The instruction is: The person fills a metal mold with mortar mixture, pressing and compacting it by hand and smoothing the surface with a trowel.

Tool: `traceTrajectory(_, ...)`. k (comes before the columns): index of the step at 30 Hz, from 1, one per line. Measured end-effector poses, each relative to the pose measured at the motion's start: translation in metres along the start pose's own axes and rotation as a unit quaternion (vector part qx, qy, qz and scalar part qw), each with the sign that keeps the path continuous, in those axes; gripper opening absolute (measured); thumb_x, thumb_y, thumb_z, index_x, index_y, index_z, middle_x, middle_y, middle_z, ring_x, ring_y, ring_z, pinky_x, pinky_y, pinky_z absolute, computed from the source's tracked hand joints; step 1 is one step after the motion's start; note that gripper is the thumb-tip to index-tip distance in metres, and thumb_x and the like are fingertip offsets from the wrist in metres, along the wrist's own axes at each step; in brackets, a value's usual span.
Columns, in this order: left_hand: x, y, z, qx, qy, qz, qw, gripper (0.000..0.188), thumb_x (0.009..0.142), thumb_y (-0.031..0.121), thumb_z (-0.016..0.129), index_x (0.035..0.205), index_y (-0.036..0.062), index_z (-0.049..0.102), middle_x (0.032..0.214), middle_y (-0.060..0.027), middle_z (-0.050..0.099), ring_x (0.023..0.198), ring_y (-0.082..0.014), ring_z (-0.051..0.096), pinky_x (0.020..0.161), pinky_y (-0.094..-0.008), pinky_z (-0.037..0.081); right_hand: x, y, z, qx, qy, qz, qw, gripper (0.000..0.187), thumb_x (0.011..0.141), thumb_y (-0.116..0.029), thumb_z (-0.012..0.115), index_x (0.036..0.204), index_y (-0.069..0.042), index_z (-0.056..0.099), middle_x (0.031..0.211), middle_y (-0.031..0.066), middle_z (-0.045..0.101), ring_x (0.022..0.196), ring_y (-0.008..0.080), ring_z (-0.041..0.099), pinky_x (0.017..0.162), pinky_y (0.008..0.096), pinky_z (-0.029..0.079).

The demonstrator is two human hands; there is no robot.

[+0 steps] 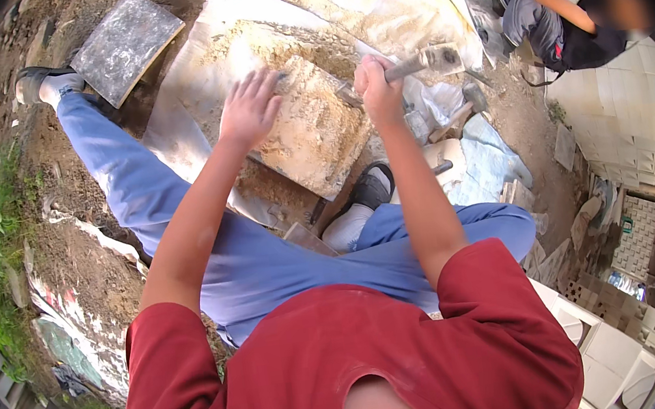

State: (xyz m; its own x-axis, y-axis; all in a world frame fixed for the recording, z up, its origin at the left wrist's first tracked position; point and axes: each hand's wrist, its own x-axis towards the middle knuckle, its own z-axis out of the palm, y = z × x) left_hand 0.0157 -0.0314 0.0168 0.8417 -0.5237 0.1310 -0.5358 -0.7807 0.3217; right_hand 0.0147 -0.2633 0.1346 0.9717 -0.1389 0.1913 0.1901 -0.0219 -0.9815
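A rough, tan stone-like block (317,152) covered in sandy dust lies between my legs. My left hand (251,112) is over its left part with the fingers stretched out and nothing plainly held. Whether the palm touches the surface cannot be told. By its fingertips a small grey spot shows, too small to name. My right hand (379,88) is closed round the handle of a hammer (442,58), above the block's right edge. The hammer's blocky head points right, and the handle's other end sticks out to the left of my fist.
A dusty grey board (126,45) lies by my left foot. Pale sheeting (219,21) spreads under the block. A light blue cloth (492,156) and loose tools lie right of it. Another person (566,20) crouches at the far right, near stacked pale tiles (628,118).
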Motion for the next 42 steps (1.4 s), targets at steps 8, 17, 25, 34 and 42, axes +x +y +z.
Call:
traceTrajectory(8, -0.020, -0.005, 0.001, -0.177, -0.034, -0.305, 0.935, 0.054, 0.107, 0.045, 0.036, 0.103, 0.0065, 0.073, 0.104, -0.0240, 0.070, 0.101, -0.0394, 0.067, 0.091, -0.0498, 0.052, 0.017, 0.014, 0.018, 0.030, -0.014, 0.029, 0.999, 0.035, 0.099, -0.005, 0.050, 0.064, -0.008, 0.044, 0.057, -0.0039, 0.041, 0.047, 0.0051, 0.033, 0.044, 0.0273, 0.023)
traceTrajectory(17, -0.025, -0.013, 0.003, -0.167, 0.067, -0.286, 0.941, 0.045, 0.105, 0.040, 0.047, 0.087, 0.0065, 0.072, 0.085, -0.0196, 0.069, 0.085, -0.0394, 0.066, 0.078, -0.0510, 0.052, 0.042, 0.008, 0.037, 0.104, 0.064, 0.063, 0.990, 0.038, 0.095, -0.007, 0.046, 0.059, -0.015, 0.035, 0.050, -0.0036, 0.036, 0.041, 0.0067, 0.028, 0.038, 0.0271, 0.020)
traceTrajectory(25, -0.029, -0.024, 0.009, -0.234, 0.076, -0.212, 0.946, 0.034, 0.101, 0.035, 0.057, 0.089, 0.0061, 0.068, 0.083, -0.0170, 0.063, 0.086, -0.0387, 0.062, 0.079, -0.0502, 0.050, 0.049, -0.002, 0.056, 0.082, 0.048, 0.050, 0.994, 0.038, 0.091, -0.004, 0.045, 0.057, -0.017, 0.033, 0.050, -0.0040, 0.033, 0.040, 0.0064, 0.026, 0.036, 0.0264, 0.021)
traceTrajectory(34, -0.018, -0.029, 0.016, -0.267, 0.099, -0.188, 0.940, 0.031, 0.101, 0.035, 0.057, 0.091, 0.0077, 0.069, 0.086, -0.0153, 0.063, 0.088, -0.0374, 0.063, 0.079, -0.0490, 0.051, 0.061, 0.028, 0.058, 0.117, -0.004, 0.037, 0.992, 0.036, 0.093, -0.005, 0.045, 0.060, -0.015, 0.035, 0.051, -0.0044, 0.034, 0.042, 0.0064, 0.026, 0.039, 0.0283, 0.020)
traceTrajectory(42, -0.028, -0.020, 0.010, -0.304, 0.083, -0.194, 0.929, 0.029, 0.102, 0.031, 0.057, 0.097, 0.0058, 0.070, 0.089, -0.0178, 0.064, 0.091, -0.0384, 0.062, 0.081, -0.0495, 0.049, 0.057, 0.007, 0.062, 0.037, 0.030, 0.056, 0.997, 0.044, 0.101, -0.017, 0.045, 0.059, -0.015, 0.032, 0.049, -0.0030, 0.027, 0.043, 0.0117, 0.023, 0.044, 0.0330, 0.021)
